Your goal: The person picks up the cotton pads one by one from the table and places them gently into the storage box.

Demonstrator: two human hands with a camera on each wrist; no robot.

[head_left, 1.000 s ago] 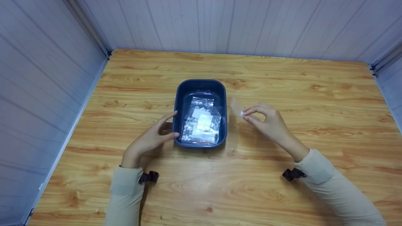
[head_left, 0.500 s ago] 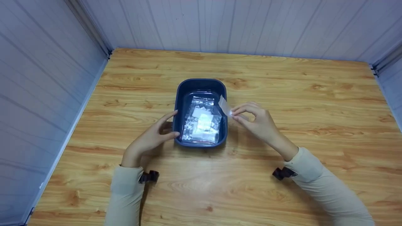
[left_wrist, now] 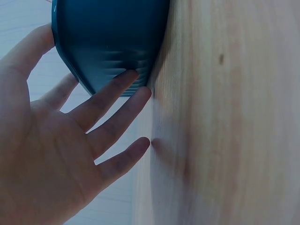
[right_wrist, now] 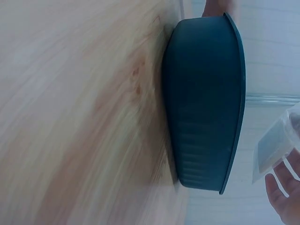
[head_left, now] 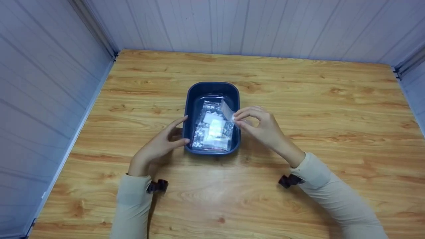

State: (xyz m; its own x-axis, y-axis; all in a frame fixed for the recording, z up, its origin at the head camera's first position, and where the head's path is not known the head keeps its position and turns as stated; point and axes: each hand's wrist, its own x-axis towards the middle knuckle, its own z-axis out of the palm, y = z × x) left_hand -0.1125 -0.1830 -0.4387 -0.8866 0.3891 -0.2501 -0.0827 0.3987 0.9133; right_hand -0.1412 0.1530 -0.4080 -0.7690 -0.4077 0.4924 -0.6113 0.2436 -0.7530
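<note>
A dark blue, rounded rectangular bin (head_left: 212, 152) stands on the wooden table, holding several clear, shiny plastic bags (head_left: 212, 132) in a loose pile. At its left side, my left hand (head_left: 159, 144) rests with spread, mostly straight fingers; thumb and index finger touch the rim. In the left wrist view two other fingertips lie against or close to the bin's outer wall (left_wrist: 112, 42). Over the right rim, my right hand (head_left: 262, 126) pinches a small clear plastic bag (head_left: 227, 110) between thumb and fingertips. The right wrist view shows this bag (right_wrist: 272, 145) with something pale inside, above the rim.
The wood-grain table (head_left: 219, 199) extends around the bin on all sides. Pale panel walls stand behind (head_left: 232, 26) and at the left (head_left: 40, 93) of the table. Dark wrist cameras (head_left: 157, 186) project from both sleeves.
My right hand has moved left with the small plastic bag, from beside the bin to over its right rim. The left hand and the bin have stayed in place.
</note>
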